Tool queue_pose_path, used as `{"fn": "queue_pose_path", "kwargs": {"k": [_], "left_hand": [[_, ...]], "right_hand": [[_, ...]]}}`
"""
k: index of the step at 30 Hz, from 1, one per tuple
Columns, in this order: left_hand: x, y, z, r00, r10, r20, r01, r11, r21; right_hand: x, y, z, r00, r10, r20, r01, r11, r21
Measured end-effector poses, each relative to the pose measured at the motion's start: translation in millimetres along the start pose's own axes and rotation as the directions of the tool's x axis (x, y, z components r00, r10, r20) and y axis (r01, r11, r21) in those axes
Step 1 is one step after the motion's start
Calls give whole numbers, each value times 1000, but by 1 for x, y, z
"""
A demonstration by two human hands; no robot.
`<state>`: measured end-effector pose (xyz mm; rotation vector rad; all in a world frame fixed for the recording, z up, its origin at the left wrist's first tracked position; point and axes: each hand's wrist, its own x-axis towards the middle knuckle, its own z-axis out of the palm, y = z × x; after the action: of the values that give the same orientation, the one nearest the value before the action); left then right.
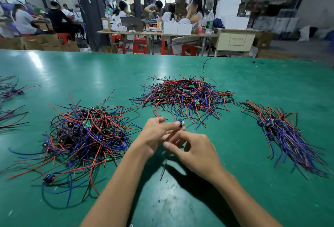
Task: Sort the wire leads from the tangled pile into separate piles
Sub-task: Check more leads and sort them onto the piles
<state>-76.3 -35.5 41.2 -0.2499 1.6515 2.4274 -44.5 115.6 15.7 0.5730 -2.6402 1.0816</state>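
Lead (180, 124): one unit, small blue part with wires, held up above the green bench (216, 181), just in front of the centre tangle (182, 95). Left hand (155, 134) pinches the blue part at its fingertips. Right hand (195, 149) has fingers curled around the thin wires hanging below the part; exact hold is blurred, though it looks like a pinch on the wires.

A second tangle (85, 134) lies to the left. Combed pile (285, 132) lies to the right, wires roughly parallel, well apart from the hands.

Risks, judged:
- A red wire near the left thumb runs back toward the centre tangle. If it belongs to another unit, pulling would drag that unit along.
- Hanging wires are slack; a fast swing to the right could hook loose ends at the tangle's edge.
- Dropping the lead crosswise on the combed pile would undo its order.
- Grip is on thin wires only: a hard tug may strain the joint at the part.
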Motion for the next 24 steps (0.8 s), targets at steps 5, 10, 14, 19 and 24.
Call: {"fn": "queue_pose_path", "kwargs": {"k": [5, 10, 14, 19, 24], "left_hand": [[-2, 3, 3, 952, 306, 6, -299, 924, 240], [-4, 4, 5, 902, 431, 6, -405, 844, 353], [-12, 28, -3, 769, 630, -107, -546, 735, 401], [-32, 64, -53, 346, 851, -395, -347, 507, 789], [-37, 55, -83, 379, 659, -650, 504, 442, 742]], "right_hand": [[6, 12, -4, 986, 166, 11, -166, 974, 151], [10, 28, 1, 974, 219, 53, -226, 949, 220], [10, 33, 2, 974, 218, 59, -225, 953, 204], [11, 32, 4, 972, 224, 69, -228, 972, 62], [10, 29, 6, 972, 219, 85, -214, 974, -69]]}}
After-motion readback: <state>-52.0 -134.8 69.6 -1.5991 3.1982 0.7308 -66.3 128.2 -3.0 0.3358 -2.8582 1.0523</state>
